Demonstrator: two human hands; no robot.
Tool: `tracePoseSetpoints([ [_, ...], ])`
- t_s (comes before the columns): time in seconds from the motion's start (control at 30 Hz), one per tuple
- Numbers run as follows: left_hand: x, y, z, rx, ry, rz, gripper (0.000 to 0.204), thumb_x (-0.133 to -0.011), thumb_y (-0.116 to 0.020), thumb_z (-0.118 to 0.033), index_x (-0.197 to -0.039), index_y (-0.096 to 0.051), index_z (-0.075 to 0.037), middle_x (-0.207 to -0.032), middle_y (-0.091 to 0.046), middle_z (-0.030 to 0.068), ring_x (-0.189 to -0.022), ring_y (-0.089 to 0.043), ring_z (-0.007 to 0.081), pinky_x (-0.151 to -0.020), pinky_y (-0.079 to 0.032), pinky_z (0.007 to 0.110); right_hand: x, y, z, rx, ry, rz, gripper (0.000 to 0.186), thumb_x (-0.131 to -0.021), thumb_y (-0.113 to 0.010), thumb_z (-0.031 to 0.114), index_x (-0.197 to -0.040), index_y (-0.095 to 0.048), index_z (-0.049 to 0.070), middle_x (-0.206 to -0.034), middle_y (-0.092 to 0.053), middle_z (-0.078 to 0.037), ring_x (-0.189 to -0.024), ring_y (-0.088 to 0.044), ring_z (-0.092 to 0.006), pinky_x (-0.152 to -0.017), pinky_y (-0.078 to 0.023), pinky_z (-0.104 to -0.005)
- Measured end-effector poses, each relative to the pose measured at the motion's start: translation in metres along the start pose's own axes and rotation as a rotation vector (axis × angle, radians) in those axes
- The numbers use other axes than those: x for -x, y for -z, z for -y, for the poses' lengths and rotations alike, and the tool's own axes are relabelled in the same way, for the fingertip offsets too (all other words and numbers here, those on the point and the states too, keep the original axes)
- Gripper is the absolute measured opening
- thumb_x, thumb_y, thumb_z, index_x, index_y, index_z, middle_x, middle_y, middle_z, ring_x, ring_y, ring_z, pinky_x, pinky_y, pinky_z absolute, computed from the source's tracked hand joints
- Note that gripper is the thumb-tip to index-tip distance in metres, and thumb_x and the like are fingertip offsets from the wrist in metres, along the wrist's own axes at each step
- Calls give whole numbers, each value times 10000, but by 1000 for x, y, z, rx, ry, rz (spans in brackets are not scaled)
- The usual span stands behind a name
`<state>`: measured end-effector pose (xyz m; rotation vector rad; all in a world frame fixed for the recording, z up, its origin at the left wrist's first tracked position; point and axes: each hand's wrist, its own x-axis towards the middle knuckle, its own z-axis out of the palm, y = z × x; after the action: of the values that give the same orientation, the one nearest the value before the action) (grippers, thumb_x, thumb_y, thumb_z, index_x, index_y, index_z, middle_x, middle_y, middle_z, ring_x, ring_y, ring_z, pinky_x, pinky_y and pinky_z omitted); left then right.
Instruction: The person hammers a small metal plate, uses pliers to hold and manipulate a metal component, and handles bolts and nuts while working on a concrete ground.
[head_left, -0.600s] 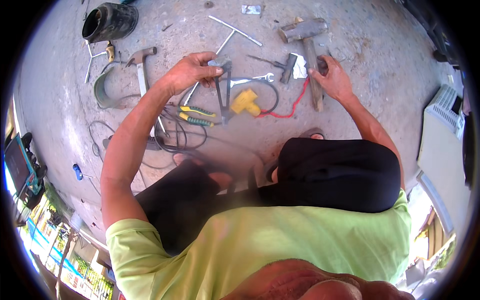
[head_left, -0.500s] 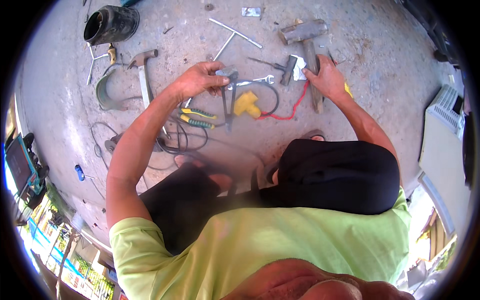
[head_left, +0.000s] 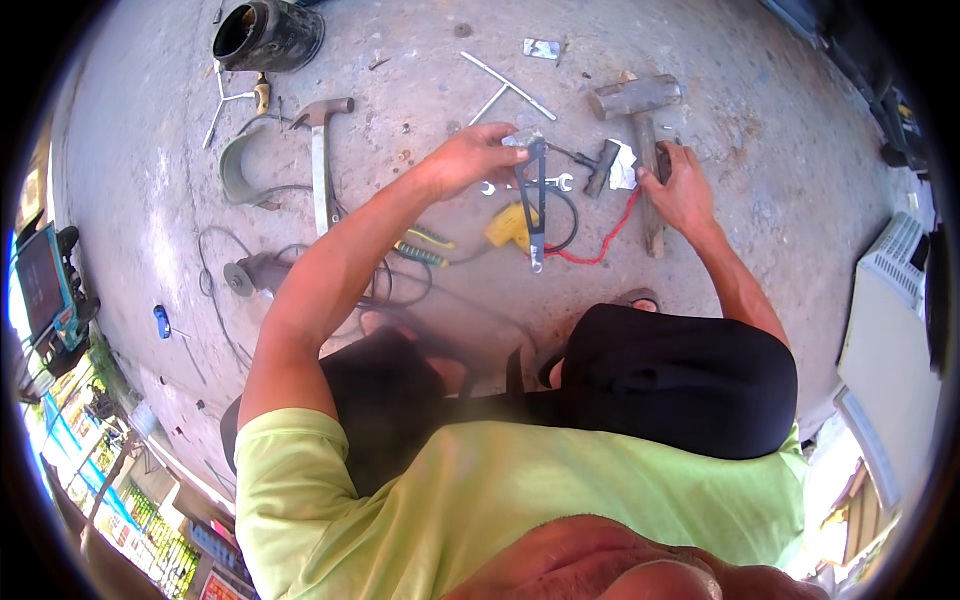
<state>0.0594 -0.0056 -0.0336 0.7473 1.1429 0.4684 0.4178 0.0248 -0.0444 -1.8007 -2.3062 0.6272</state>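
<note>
At the far left of the concrete floor point(head_left: 160, 150) we saw a black cylindrical part point(head_left: 268, 35) lying on its side, and nearer to us a claw hammer point(head_left: 322, 160) beside a curved grey-green piece point(head_left: 235, 172). A small angle grinder point(head_left: 255, 272) sat in a tangle of cable below them.

Our left hand point(head_left: 470, 158) reached out over the middle of the spread, its fingers pinching a small shiny metal piece point(head_left: 522, 138) at the top of a dark, narrow tool point(head_left: 535, 200) that lay pointing back toward us. A yellow part point(head_left: 508, 225) and a red wire point(head_left: 600, 240) lay just beside it. Our right hand point(head_left: 685, 190) rested on the wooden handle of a sledgehammer point(head_left: 640, 130), fingers curled around it, touching a crumpled bit of foil point(head_left: 622, 168).

We judged that the thin metal piece could slip from so light a pinch and drop among the loose tools, and that the wire lying under the handle could get crushed if the hammer shifted.

The floor was rough, stained and sunlit, outdoors, with a white ribbed appliance point(head_left: 885, 290) at the right edge.
</note>
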Motion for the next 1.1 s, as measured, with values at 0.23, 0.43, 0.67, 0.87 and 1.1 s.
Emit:
tracePoseSetpoints([
  [0.23,-26,-30,-17,251,-135,-42,453,-992,-695,-208,-1340,-528,30,-1069,-700,157,-924,-699,228,-789,-552,361,17,12,51,-673,-129,384,427,-997,-643,297,-1267,-637,-34,-1095,-723,-141,-983,-690,-213,-895,-527,-349],
  [0.43,-37,-49,-32,312,-183,-23,513,-996,-687,-206,-1379,-474,60,-1116,-691,159,-958,-705,247,-795,-551,366,29,3,50,-882,-216,489,303,-1033,-569,220,-1195,-647,-23,-970,-714,-69,-897,-665,-139,-824,-514,-332],
  [0.67,4,-14,-87,-85,-162,-54,488,-1015,-647,-242,-1361,-502,71,-1211,-667,163,-1003,-708,232,-837,-562,353,-3,17,69,-810,-11,501,224,-1070,-504,196,-1097,-622,8,-887,-647,-24,-814,-603,-101,-761,-480,-281],
  [0.87,69,20,-145,-528,-152,-223,440,-1003,-637,-326,-1280,-622,16,-1092,-735,141,-1016,-704,193,-879,-559,331,-39,34,131,-870,57,630,264,-1063,-520,229,-1151,-634,8,-953,-693,-38,-815,-634,-91,-737,-490,-278],
  [1.1,123,32,-206,-700,8,-321,661,-933,-708,-502,-1433,-556,-98,-1197,-711,108,-1045,-667,240,-914,-516,392,-75,59,169,-811,51,558,307,-1073,-495,289,-1198,-635,46,-980,-688,-23,-856,-605,-80,-778,-444,-303],
])
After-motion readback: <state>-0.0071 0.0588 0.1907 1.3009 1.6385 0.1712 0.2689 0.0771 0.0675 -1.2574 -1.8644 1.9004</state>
